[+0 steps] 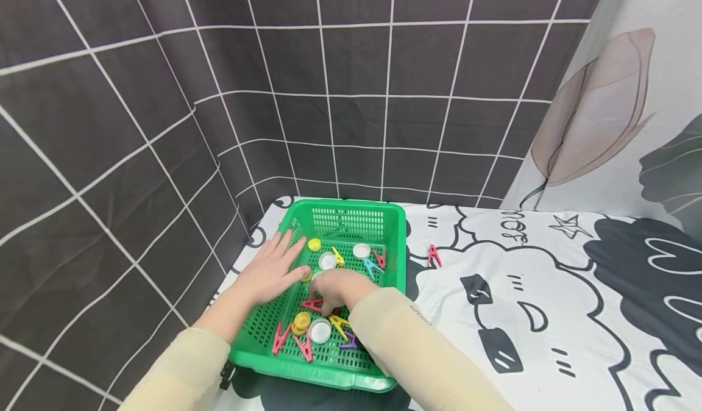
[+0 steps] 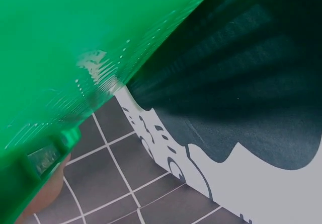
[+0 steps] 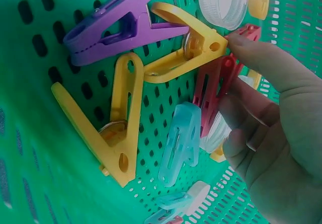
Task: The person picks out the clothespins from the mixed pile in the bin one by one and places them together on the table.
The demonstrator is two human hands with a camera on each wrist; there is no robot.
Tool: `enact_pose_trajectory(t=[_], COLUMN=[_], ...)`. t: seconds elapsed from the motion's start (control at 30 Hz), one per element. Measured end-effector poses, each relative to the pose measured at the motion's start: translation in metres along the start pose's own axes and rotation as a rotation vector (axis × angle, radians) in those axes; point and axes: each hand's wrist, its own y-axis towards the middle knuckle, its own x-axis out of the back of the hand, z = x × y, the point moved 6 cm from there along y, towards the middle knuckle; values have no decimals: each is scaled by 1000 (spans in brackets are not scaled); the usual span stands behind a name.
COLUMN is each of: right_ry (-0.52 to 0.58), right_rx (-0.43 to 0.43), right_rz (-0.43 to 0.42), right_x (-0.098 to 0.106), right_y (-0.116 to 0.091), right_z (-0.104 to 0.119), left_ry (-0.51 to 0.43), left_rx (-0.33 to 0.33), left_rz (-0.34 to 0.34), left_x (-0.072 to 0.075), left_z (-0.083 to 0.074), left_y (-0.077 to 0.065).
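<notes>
Pinching red clip in curled right fingers; lift, steadying basket at nine o'clock with spread, empty left fingers.

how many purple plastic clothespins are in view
1. The purple plastic clothespin lies inside the green plastic basket, beside a yellow plastic clothespin and near the cream right sleeve. Others may be hidden beneath that sleeve.
</notes>
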Motion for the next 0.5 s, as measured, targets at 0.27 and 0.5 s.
enact_pose_trajectory(t=[0.27, 0.5], right_ry=[76, 154], right_rx=[-5, -22], right_rz=[-43, -100], right_x=[4, 13], right_y=[-1, -1], right_z=[-1, -9], left_ry=[1, 6], left_rx=[-10, -16], left_rz=[4, -4], left_x=[2, 3], left_z=[-3, -3], left_y=[-1, -2])
